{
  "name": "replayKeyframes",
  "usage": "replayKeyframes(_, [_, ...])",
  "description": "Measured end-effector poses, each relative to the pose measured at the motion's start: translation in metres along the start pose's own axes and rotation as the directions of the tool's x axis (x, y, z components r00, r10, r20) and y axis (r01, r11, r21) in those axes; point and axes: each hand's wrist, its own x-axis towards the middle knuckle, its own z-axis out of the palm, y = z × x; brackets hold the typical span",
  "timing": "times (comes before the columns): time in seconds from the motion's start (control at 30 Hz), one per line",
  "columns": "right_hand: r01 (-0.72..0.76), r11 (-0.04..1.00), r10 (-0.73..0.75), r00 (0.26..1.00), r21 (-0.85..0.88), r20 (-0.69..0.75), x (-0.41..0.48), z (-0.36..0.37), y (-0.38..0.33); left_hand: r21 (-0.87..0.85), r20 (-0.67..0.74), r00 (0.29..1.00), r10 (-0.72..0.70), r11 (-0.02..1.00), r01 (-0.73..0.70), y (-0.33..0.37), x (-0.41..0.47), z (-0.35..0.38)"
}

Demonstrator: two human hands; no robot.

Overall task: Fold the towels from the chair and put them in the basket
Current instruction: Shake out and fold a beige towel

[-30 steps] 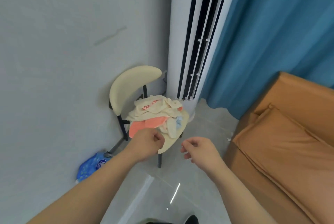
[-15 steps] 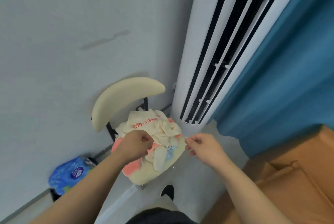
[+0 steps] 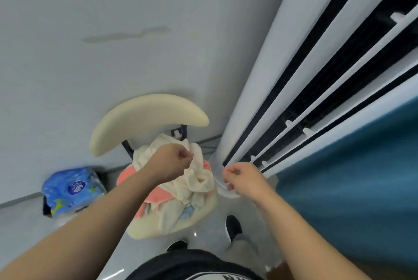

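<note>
Left hand pinches top towel; right hand curled, empty, alongside. Risk: one-point lift could drag tangled towels beneath off chair.

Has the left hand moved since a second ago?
Yes. The left hand moved from the front edge of the chair to the towels near its backrest.

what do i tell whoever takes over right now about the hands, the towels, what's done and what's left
Left hand: pinches the cream towel, topmost on the chair.
Right hand: fingers curled, holding nothing, beside the seat.
Towels: the cream one, a coral towel and a light blue piece, all heaped unfolded on the seat.
Basket: not in view.
Done: nothing folded.
Left: lift, fold and basket every towel.
</note>
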Motion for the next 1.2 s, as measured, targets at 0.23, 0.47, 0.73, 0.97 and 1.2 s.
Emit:
replayKeyframes(0.23, [0.09, 0.973, -0.014, 0.941, -0.21, 0.338, 0.092, -0.007, 0.035, -0.203, -0.198, 0.913, -0.356, 0.926, 0.317, -0.015, -0.025, 0.048])
replayKeyframes(0.47, [0.19, 0.913, -0.01, 0.895, -0.36, 0.445, 0.151, 0.047, 0.062, -0.308, -0.246, 0.833, -0.496, 0.855, 0.418, -0.036, -0.044, 0.103])
replayKeyframes(0.73, [0.286, 0.901, -0.159, 0.917, -0.326, 0.365, 0.23, 0.141, 0.117, -0.355, -0.373, 0.829, -0.416, 0.89, 0.286, -0.126, 0.021, 0.196])
replayKeyframes(0.97, [0.488, 0.85, -0.431, 0.86, -0.197, 0.273, 0.248, 0.178, 0.17, -0.266, -0.537, 0.801, -0.265, 0.954, 0.137, -0.177, 0.06, 0.267])
replayKeyframes(1.2, [0.699, 0.713, -0.695, 0.715, -0.051, 0.081, 0.183, 0.132, 0.147, -0.108, -0.656, 0.753, -0.055, 0.994, -0.022, -0.141, 0.015, 0.294])
